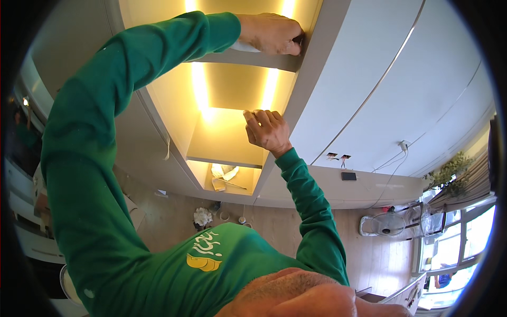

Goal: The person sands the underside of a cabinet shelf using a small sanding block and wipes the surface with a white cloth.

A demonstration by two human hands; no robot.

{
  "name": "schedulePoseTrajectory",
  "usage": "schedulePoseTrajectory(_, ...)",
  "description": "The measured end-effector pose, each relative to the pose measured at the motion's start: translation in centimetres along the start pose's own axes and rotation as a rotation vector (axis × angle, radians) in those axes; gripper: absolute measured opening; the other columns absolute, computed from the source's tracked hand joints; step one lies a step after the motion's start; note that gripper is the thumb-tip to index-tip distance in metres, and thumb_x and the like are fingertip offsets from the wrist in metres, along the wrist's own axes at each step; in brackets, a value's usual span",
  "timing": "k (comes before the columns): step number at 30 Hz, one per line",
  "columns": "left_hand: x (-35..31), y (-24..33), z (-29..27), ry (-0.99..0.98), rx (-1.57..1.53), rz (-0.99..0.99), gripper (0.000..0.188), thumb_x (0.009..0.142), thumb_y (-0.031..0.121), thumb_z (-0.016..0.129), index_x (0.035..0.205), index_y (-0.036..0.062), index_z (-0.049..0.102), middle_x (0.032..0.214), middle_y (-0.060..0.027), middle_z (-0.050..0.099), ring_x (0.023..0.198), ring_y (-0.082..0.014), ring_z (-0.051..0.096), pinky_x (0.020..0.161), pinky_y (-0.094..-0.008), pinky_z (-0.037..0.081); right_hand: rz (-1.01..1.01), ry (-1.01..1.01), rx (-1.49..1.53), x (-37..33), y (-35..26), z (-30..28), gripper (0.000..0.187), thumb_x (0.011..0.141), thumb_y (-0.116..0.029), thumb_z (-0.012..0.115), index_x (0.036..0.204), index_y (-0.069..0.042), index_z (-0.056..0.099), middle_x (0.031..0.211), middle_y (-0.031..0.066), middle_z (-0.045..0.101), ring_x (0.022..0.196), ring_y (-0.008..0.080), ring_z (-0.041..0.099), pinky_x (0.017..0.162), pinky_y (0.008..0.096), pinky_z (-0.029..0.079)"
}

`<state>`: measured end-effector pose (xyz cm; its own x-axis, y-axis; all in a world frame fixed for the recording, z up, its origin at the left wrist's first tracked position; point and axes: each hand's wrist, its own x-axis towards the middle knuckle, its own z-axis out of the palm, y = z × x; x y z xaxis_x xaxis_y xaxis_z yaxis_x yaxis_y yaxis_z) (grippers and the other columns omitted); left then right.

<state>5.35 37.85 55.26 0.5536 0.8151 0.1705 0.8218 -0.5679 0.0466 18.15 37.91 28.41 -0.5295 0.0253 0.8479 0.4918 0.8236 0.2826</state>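
My left hand (270,34) is raised at the top, at the right front corner of an upper shelf (274,62) in a tall lit cabinet. Its fingers are curled closed, with a small dark bit showing at the fingertips that I cannot make out. Something pale shows beneath the palm. Lower down, my right hand (268,130) is in front of the cabinet's right side panel (318,66), fingers curled in. What it holds, if anything, is hidden. Two bright light strips (200,87) run up the cabinet's back.
White crumpled material (224,171) and a thin stick lie in the bottom compartment. To the right are pale wall panels (385,79), wall openings with wires (338,157) and a hanging cable (393,162). A plastic-wrapped chair (388,223), a plant (453,171) and windows are at far right.
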Motion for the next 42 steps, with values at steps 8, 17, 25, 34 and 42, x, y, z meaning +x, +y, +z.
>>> schedulePoseTrajectory(8,0.2,-2.0,-1.1,0.021,-0.242,0.176,0.019,0.081,0.008,0.062,0.091,-0.0026,0.075,0.098,-0.0089,0.073,0.092,-0.0245,0.066,0.092,-0.0354,0.05,-0.009,0.024,-0.015,0.3,-0.3,-0.2,0.026,0.081,-0.013,0.07,0.106,-0.007,0.065,0.081,0.0026,0.057,0.062,0.017,0.058,0.057,0.0311,0.046)
schedulePoseTrajectory(17,-0.9,-1.2,-0.3,0.041,-0.159,0.098,0.016,0.09,0.012,0.06,0.093,-0.0013,0.067,0.086,-0.0105,0.068,0.083,-0.0224,0.062,0.079,-0.0371,0.048,-0.018,0.031,0.003,0.3,-0.3,-0.2,0.027,0.081,-0.013,0.071,0.107,-0.007,0.065,0.082,0.0029,0.058,0.063,0.017,0.06,0.059,0.0317,0.046)
schedulePoseTrajectory(25,-2.6,-2.6,-0.3,0.145,-0.254,0.154,0.018,0.095,0.018,0.062,0.092,0.0009,0.068,0.084,-0.0098,0.067,0.079,-0.0229,0.062,0.077,-0.0363,0.049,-0.022,0.023,-0.01,0.4,-0.2,-0.4,0.026,0.082,-0.013,0.071,0.107,-0.007,0.065,0.084,0.0029,0.06,0.065,0.0165,0.061,0.059,0.0314,0.046)
schedulePoseTrajectory(34,-4.9,-3.2,-2.6,0.115,-0.192,0.087,0.021,0.097,0.021,0.06,0.099,0.0021,0.069,0.097,-0.0067,0.068,0.091,-0.0182,0.062,0.087,-0.0328,0.048,-0.03,0.019,-0.026,0.2,-0.1,-0.2,0.027,0.08,-0.013,0.07,0.107,-0.008,0.065,0.082,0.0028,0.059,0.066,0.0167,0.061,0.059,0.0313,0.045)
schedulePoseTrajectory(42,-15.8,-3.9,-7.1,0.369,-0.354,-0.072,0.012,0.093,0.013,0.07,0.095,0.0008,0.07,0.092,-0.0058,0.074,0.091,-0.0131,0.065,0.086,-0.0301,0.048,-0.034,0.037,-0.016,0.6,-0.1,-0.1,0.027,0.08,-0.013,0.07,0.106,-0.008,0.067,0.08,0.0013,0.058,0.067,0.0158,0.061,0.058,0.031,0.045)
